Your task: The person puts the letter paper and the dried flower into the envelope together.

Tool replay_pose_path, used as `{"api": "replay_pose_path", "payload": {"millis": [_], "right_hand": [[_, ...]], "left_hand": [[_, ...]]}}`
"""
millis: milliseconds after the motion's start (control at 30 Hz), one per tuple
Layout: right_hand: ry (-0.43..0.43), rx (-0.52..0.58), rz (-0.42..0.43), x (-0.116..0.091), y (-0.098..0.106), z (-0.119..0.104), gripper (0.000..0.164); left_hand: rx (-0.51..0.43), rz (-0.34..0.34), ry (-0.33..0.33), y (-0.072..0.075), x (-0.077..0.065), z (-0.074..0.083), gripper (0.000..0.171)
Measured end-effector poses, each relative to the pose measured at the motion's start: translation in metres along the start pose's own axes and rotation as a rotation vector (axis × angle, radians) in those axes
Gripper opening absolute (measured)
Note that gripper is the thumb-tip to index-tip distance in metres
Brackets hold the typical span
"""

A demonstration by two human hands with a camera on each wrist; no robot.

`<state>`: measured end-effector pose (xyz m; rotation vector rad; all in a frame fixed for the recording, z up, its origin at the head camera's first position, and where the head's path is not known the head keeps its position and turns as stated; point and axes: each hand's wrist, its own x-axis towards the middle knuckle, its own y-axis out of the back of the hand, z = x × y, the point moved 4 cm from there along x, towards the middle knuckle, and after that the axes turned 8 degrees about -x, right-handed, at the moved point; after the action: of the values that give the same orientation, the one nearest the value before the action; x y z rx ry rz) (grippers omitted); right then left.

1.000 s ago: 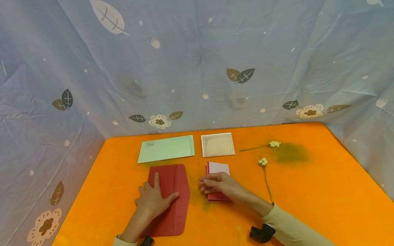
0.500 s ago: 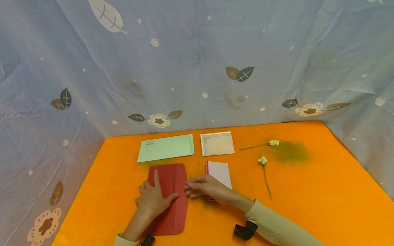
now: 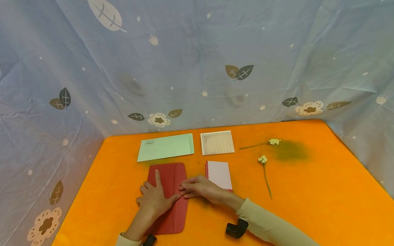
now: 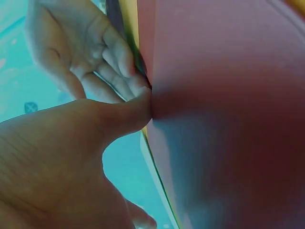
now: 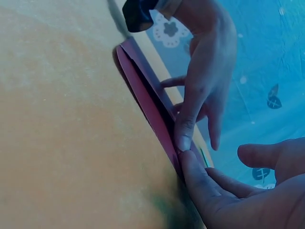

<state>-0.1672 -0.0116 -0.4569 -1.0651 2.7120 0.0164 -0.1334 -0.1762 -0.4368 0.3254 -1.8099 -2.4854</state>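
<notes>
A dark red envelope point(image 3: 172, 208) lies on the orange table point(image 3: 307, 205), flap side up. My left hand point(image 3: 155, 200) lies flat on it with fingers spread, and its thumb point(image 4: 128, 112) presses the flap edge. My right hand point(image 3: 197, 188) reaches in from the right. Its straight fingertips touch the envelope's right edge beside that thumb. In the right wrist view a right finger point(image 5: 195, 179) meets the left thumb at the envelope's point(image 5: 147, 102) edge. A white card with a red border point(image 3: 219, 174) lies just right of the envelope, uncovered.
A pale green envelope point(image 3: 166, 147) and a beige lined card point(image 3: 217, 142) lie along the back of the table. Two small white flower sprigs point(image 3: 262, 160) point(image 3: 273, 141) lie to the right. Blue patterned cloth point(image 3: 197, 68) walls the table on three sides.
My right hand has slid left off the red-bordered card to the red envelope's right edge. The left hand has stayed flat on the envelope.
</notes>
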Motion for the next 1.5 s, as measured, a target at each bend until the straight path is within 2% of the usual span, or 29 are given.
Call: {"api": "replay_pose_path", "payload": {"millis": [267, 500, 633, 867, 967, 1500], "right_hand": [[-0.024, 0.004, 0.040, 0.013, -0.008, 0.000, 0.039], [-0.010, -0.021, 0.030, 0.019, -0.014, -0.001, 0.039], [0.002, -0.028, 0.021, 0.020, -0.015, 0.000, 0.037], [0.012, -0.016, 0.004, 0.017, -0.014, 0.001, 0.039], [0.013, -0.008, 0.002, 0.016, -0.014, 0.001, 0.040], [-0.014, -0.012, 0.015, 0.018, -0.014, 0.001, 0.038]], "left_hand": [[-0.014, -0.016, -0.003, 0.002, -0.001, -0.001, 0.113], [-0.022, -0.056, -0.029, 0.001, 0.001, -0.001, 0.090], [0.002, -0.066, -0.071, 0.001, 0.001, 0.001, 0.081], [0.042, -0.061, -0.201, 0.005, 0.000, 0.005, 0.068], [0.040, -0.073, -0.227, 0.006, 0.000, 0.006, 0.064], [-0.064, -0.109, -0.240, 0.010, 0.000, -0.001, 0.051]]}}
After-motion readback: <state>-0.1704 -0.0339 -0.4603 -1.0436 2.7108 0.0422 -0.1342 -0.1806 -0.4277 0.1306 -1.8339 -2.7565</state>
